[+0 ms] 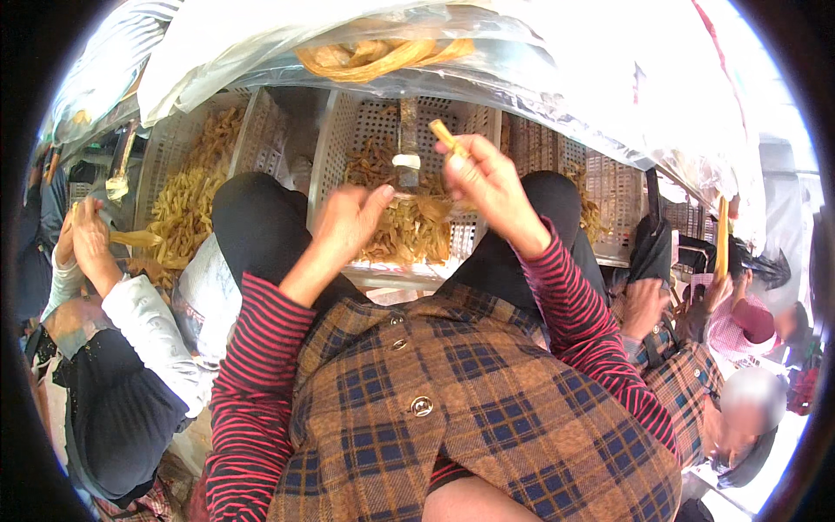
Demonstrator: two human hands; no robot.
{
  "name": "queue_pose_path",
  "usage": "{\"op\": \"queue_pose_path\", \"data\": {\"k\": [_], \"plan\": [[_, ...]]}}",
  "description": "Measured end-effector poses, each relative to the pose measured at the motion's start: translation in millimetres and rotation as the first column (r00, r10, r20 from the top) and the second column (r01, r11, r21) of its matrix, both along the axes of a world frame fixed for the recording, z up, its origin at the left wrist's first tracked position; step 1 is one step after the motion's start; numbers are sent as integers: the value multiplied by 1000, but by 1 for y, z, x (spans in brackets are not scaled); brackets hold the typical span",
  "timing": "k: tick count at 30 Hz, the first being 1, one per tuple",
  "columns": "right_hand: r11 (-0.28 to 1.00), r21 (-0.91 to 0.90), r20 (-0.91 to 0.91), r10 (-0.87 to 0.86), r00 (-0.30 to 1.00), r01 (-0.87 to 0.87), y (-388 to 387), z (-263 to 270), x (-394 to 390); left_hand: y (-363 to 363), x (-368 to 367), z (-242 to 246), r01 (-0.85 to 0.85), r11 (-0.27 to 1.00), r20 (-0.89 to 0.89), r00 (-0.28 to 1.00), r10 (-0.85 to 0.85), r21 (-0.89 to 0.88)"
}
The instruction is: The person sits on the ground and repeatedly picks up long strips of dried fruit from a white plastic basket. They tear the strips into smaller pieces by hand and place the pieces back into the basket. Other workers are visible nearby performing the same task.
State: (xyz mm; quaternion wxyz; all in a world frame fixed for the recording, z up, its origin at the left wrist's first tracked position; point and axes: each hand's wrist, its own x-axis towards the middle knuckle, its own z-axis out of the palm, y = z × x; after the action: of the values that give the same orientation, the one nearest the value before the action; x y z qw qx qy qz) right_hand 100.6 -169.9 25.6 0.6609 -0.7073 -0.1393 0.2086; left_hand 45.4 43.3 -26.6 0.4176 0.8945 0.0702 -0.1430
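My right hand (483, 176) is raised over the right side of a perforated plastic crate (324, 150), its thumb and fingers closed on a short, yellowish, flat-looking piece (449, 138). Near the crate's left part, my left hand (352, 212) has its thumb stretched out; part of its fingers is hidden, and whether it holds anything is unclear. Between the hands stands an upright dark post (408, 130) with a pale band (406, 161) wrapped round it. Below it, many yellow-brown curled pieces (404, 235) lie in the crate.
Clear plastic sheeting (261, 65) covers a raised surface ahead, with long tan strips (385, 59) on it. Another crate (240, 140) of similar pieces stands at the left, more crates (613, 189) at the right. Co-workers sit on both sides; one co-worker's hands (91, 235) are at the left.
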Motion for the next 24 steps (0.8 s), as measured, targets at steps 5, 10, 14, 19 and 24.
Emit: {"op": "queue_pose_path", "data": {"k": [5,10,14,19,24], "plan": [[974,-7,484,201,851,-226,27,24,-79,-48,-47,11,-562,74,-567,818,-99,-824],[972,218,-23,-88,996,91,0,17,-48,-53,-47,36,-385,351,-419,908,-22,-853],[947,107,-70,310,948,-302,2,-14,-46,-33,-47,63,377,708,123,915,-384,-597],[955,-126,-122,253,960,-267,9,0,-60,-9,-34,85,206,978,504,843,-189,21],[938,-31,-157,336,929,-345,12,4,-56,9,-32,56,18,761,-230,948,-218,-649]]}}
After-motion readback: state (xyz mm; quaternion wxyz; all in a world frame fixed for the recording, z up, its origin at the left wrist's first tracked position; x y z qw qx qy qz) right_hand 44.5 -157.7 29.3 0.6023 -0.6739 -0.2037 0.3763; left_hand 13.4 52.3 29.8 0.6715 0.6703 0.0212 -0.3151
